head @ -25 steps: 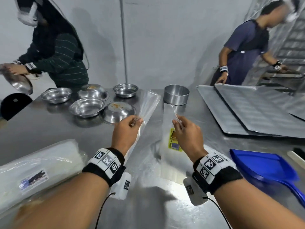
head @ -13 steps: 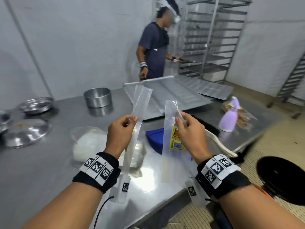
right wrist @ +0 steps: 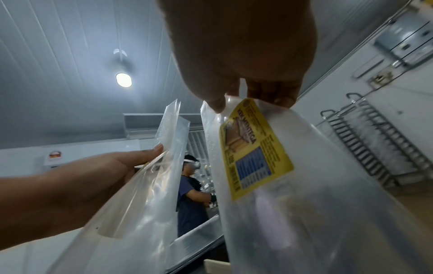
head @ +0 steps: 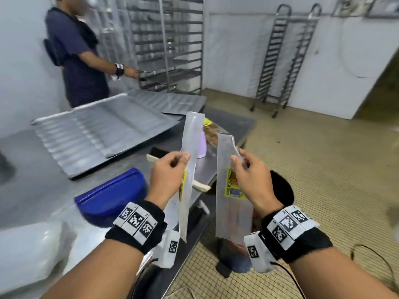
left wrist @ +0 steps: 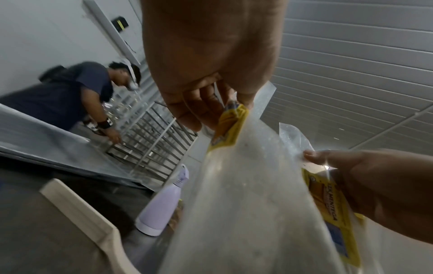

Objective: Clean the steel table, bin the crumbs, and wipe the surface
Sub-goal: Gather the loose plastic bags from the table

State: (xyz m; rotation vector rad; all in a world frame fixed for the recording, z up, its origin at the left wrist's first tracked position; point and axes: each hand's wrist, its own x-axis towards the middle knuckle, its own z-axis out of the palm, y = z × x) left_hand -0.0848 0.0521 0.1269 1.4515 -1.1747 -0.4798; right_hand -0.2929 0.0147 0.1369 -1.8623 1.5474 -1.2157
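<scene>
Nearest the viewer, the left hand [head: 167, 171] pinches a clear plastic bag [head: 189, 169] between thumb and curled fingers, holding it upright above the counter [head: 38, 190] edge. Just beside it at 3 o'clock, the right hand [head: 251, 176] pinches a second clear bag [head: 228, 203] (this one bears a yellow label [head: 233, 187] on its front), likewise upright, out over the tiled floor [head: 323, 169]; the two bags stand apart. The left wrist view shows the left fingers [left wrist: 194, 111] curled round a yellow-printed fold of the first bag; the right wrist view shows the right thumb and fingers clamped on the top of the label.

At 9 o'clock from the left hand a blue dustpan [head: 112, 194] lies on the steel counter, and a pale brush handle [head: 199, 186] shows behind the left-hand bag. A lilac spray bottle [left wrist: 161, 204] stands near the counter's far edge, at 12 o'clock from the hands, with a brown crumb-like heap [head: 210, 131] beside it. Corrugated metal trays [head: 97, 130] lie at 10 o'clock.

Farthest off, a second person [head: 77, 59] in a dark shirt reaches into a tray rack [head: 170, 39]; an empty rack [head: 285, 59] stands against the wall at 1 o'clock.
</scene>
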